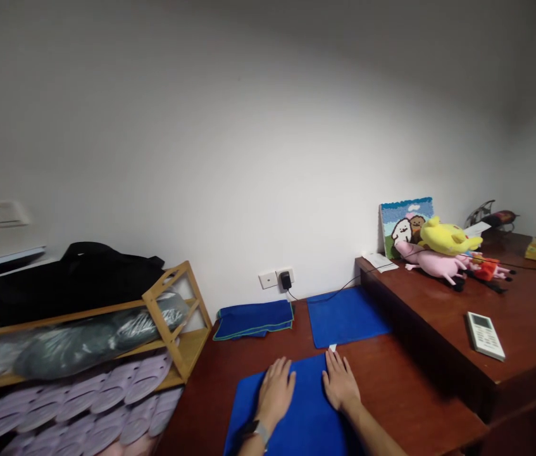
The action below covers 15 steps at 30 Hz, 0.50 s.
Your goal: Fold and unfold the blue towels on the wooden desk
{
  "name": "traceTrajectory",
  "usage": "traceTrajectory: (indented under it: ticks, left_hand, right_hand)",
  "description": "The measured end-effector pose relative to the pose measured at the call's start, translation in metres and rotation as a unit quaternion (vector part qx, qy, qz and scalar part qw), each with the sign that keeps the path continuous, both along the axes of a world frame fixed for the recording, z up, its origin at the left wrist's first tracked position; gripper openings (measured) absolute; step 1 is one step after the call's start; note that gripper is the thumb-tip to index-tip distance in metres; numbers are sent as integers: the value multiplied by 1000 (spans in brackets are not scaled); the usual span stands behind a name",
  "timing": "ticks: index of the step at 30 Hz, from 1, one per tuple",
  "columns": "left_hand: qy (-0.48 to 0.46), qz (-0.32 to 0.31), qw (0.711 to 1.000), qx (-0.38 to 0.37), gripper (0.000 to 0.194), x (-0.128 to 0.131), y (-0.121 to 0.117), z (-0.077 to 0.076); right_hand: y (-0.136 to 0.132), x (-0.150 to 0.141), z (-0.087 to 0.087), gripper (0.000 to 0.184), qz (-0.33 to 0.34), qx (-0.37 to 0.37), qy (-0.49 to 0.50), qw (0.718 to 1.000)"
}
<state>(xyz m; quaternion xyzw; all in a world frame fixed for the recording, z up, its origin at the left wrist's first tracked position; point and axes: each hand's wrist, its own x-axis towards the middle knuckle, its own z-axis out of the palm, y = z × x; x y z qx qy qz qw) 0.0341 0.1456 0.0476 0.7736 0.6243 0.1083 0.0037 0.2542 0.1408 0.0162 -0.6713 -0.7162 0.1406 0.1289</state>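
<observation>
A blue cloth (303, 405) lies spread flat on the reddish-brown wooden table (391, 373). My left hand (276, 391) rests palm down on its left part, fingers stretched out, a watch on the wrist. On its right edge lies my right hand (341, 382), also flat, with the fingertips near the top right corner and a small white tag (333, 348). Behind, another blue cloth (346, 316) is laid out flat against the raised desk. A folded stack of blue cloths (253, 318) with green edging sits at the back left, near the wall.
Right of the table rises a higher desk (438, 329) with a white remote control (485, 335), plush toys (438, 259) and a dog picture (407, 225). A charger (286, 280) with a black cable is plugged into the wall. On the left stands a wooden rack (177, 348) with lilac clogs (106, 392).
</observation>
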Motion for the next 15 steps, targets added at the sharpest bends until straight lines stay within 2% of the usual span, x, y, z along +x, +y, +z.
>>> traceTrajectory:
  ticks: [4, 7, 10, 15]
  left_hand:
    - [-34, -64, 997, -26, 63, 82, -5, -19]
    - [-43, -59, 995, -63, 65, 105, -5, -36]
    - [-36, -49, 996, -65, 67, 94, -4, -42]
    - [4, -12, 997, -72, 68, 40, -5, -31]
  right_hand:
    - [3, 2, -10, 67, 22, 1, -14, 1000]
    - [8, 4, -19, 66, 37, 12, -19, 999]
    - [10, 3, -22, 66, 23, 21, -3, 1000]
    - [5, 2, -11, 68, 2, 6, 13, 1000]
